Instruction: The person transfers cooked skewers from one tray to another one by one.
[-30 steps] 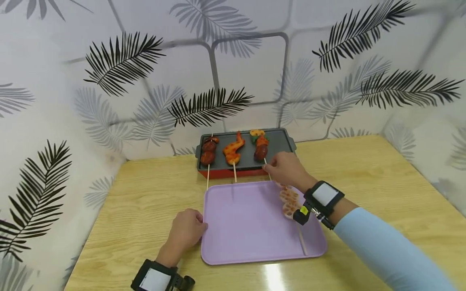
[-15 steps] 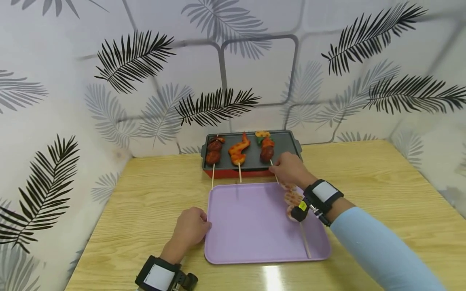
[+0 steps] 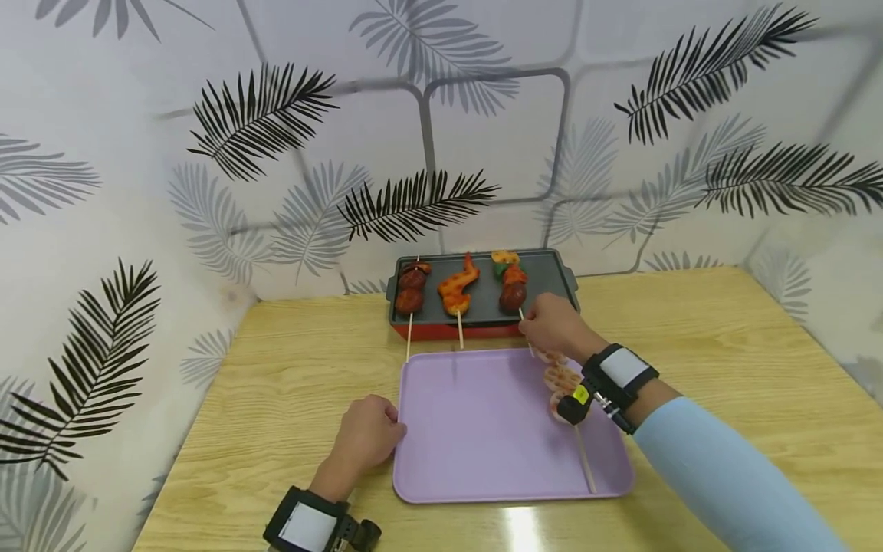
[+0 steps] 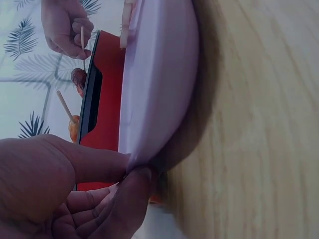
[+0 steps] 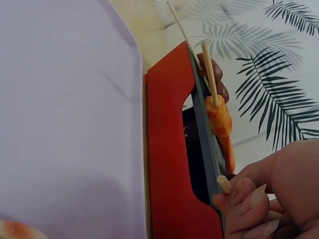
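Observation:
My right hand (image 3: 555, 322) pinches the stick of a skewer (image 3: 513, 290) with a brown ball, orange meat and vegetable pieces. The food end of that skewer lies on the grill pan (image 3: 483, 307), toward its right side. Between thumb and fingers, my left hand (image 3: 366, 431) holds the left rim of the lilac tray (image 3: 476, 429); the left wrist view shows this pinch at the tray's edge (image 4: 164, 84). A lotus-root skewer (image 3: 562, 377) lies along the tray's right side, partly hidden by my right wrist. In the right wrist view, the stick's end (image 5: 224, 184) pokes out from my fingers.
Beside the held skewer, a chicken-wing skewer (image 3: 455, 294) and a skewer of brown pieces (image 3: 410, 295) lie on the pan, sticks jutting over its red front (image 3: 428, 331). The pan stands at the back of the wooden table (image 3: 303, 345), near the patterned wall (image 3: 483, 146).
The scene shifts slightly rightward in the head view. Both hands keep their grips, and the skewers and tray stay in the same arrangement.

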Motion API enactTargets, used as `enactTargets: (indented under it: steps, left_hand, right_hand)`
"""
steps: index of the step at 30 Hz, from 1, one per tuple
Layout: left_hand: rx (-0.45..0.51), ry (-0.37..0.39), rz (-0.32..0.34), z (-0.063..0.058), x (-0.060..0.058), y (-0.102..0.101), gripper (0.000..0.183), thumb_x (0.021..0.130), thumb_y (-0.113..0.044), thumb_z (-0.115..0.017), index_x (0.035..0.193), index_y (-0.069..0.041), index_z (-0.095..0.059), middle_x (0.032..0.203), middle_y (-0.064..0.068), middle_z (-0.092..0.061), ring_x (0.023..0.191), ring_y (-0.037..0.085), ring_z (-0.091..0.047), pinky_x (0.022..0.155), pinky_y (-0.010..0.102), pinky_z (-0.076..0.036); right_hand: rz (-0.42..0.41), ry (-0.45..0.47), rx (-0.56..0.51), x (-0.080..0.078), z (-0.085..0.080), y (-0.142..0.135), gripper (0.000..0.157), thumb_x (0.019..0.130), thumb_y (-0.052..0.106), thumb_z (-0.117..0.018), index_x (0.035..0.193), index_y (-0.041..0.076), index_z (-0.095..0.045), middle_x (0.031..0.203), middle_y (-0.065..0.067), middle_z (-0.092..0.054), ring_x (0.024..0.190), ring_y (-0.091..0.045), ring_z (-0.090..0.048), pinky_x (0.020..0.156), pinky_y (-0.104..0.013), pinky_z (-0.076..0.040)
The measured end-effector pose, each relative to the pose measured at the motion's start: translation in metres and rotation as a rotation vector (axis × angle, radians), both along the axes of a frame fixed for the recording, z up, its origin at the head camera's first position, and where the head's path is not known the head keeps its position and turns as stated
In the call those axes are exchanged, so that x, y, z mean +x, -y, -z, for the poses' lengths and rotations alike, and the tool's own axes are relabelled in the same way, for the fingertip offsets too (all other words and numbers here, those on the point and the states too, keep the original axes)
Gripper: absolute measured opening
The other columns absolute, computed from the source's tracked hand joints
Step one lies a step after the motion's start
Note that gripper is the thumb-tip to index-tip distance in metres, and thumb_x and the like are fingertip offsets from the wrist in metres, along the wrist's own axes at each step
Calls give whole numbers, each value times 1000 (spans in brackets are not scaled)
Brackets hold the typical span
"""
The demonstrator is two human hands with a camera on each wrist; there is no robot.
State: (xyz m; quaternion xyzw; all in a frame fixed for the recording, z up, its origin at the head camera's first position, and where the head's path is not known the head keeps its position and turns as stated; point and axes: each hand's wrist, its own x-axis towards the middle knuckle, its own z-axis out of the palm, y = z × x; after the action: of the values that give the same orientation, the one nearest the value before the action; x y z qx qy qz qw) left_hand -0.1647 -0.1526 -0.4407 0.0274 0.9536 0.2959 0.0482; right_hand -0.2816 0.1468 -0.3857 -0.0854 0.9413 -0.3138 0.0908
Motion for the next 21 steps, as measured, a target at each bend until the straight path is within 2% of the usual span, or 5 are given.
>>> enactTargets:
  steps: [7, 11, 18, 21]
  left_hand:
    - [9, 19, 2, 0, 0, 0, 11, 84, -8, -70, 76, -5, -65, 61, 0, -55, 53, 13, -51, 48, 26, -41]
    - [8, 4, 15, 0, 0, -1, 9, 83, -8, -71, 77, -4, -65, 61, 0, -57, 53, 12, -53, 49, 26, -42]
    - [1, -7, 22, -3, 0, 0, 10, 83, -7, -71, 75, -4, -65, 60, -1, -57, 53, 11, -53, 49, 26, -42]
    - [9, 4, 22, -3, -1, 0, 10, 83, -7, -71, 77, -3, -65, 60, 0, -57, 53, 12, -53, 49, 26, -43]
  right_hand:
    - [-44, -42, 15, 6, -4, -3, 42, 90, 11, -55, 49, 14, -47, 47, 6, -35, 40, -10, -34, 43, -25, -25]
    - [-51, -70, 2, 12, -7, -5, 41, 87, 8, -54, 48, 14, -45, 46, 7, -34, 40, -9, -32, 44, -25, -23]
    - [-61, -49, -62, 35, -16, -2, 32, 91, 9, -54, 59, 9, -58, 52, 3, -45, 46, -11, -39, 46, -26, -31]
    - [-64, -57, -87, 46, -18, -3, 31, 92, 10, -55, 62, 7, -60, 54, 2, -46, 48, -13, -41, 47, -27, -32]
